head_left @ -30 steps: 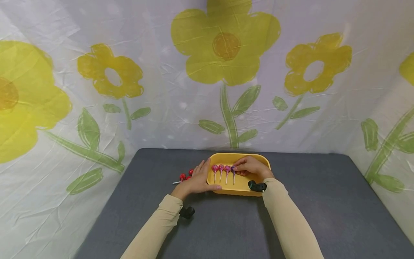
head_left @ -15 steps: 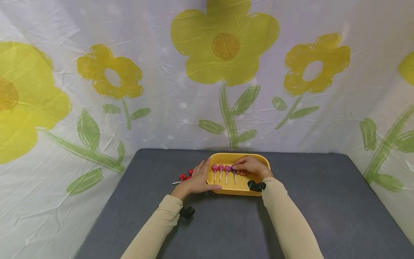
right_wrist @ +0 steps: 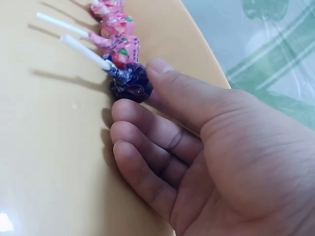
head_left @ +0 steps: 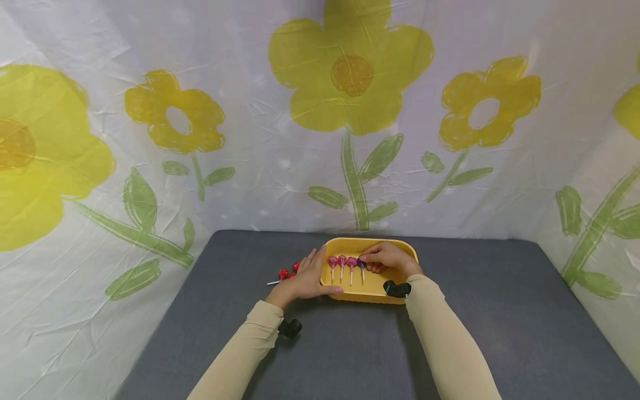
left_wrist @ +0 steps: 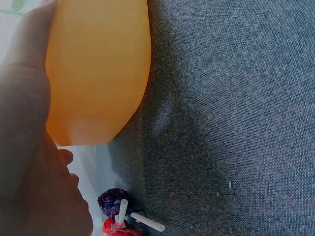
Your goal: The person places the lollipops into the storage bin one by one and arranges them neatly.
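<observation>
Dark purple lollipop [right_wrist: 130, 86]: it sits in the yellow tray [head_left: 372, 284], near the centre, at the 3 o'clock end of a row, its white stick aimed towards 6 o'clock. The right hand [right_wrist: 221, 132] reaches in from 4 o'clock, its grip pinching the wrapped head between thumb and a partly hidden finger, the others curled beneath. At 9 o'clock, the purple head looks to be touching the nearest of three pink lollipops [head_left: 342, 260]. To place it well, I would line its stick up with theirs, lower the head gently, then part thumb and finger towards 3 o'clock so nothing rolls or nudges its neighbour. The left hand [head_left: 303, 281] holds nothing pinched; its extended fingers brace the tray's 9 o'clock wall, thumb at the 7 o'clock rim. Light pressure should suffice there. Farther out at 9 o'clock, red lollipops [head_left: 283, 274] lie on the grey tabletop [head_left: 340, 355].
</observation>
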The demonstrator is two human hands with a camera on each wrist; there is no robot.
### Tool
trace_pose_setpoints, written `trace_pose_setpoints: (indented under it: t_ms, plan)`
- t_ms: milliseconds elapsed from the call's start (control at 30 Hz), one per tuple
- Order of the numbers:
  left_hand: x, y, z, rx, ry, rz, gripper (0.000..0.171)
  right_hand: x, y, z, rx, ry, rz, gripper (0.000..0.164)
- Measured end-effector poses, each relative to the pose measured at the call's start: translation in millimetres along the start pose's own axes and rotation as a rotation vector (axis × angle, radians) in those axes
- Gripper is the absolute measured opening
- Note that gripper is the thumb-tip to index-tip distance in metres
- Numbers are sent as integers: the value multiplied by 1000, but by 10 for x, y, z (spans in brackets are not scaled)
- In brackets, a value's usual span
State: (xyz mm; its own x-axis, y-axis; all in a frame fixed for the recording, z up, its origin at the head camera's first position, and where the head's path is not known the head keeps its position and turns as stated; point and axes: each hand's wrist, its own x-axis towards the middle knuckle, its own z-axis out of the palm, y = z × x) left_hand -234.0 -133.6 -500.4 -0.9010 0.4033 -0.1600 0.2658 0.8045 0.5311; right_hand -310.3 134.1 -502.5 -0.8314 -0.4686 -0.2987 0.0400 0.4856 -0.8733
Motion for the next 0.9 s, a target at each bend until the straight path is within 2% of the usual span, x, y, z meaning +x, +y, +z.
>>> trace_pose_setpoints:
  t_ms: [133,233,400,500,600,767,900]
  plan:
    - [-10,13,-10,-1,1,-5,127,-36,-28,-17,14,4,36,27]
    - [-15,16,-19,5,1,-11,128,-76,-68,-54,-35,-6,44,32]
    - [-25,7,-30,10,1,-8,127,-150,-160,-157,-143,-23,-19,38]
    - [-26,-5,-29,12,-3,-3,127,-203,-203,-237,-161,-38,-69,40]
    - [-26,-7,-29,12,-3,1,126,-271,-245,-315,-163,-40,-83,44]
    - [-7,-11,-14,14,4,7,127,-441,-324,-428,-216,-10,-107,52]
    - [7,-20,12,14,3,14,129,-644,-333,-470,-334,54,-180,57]
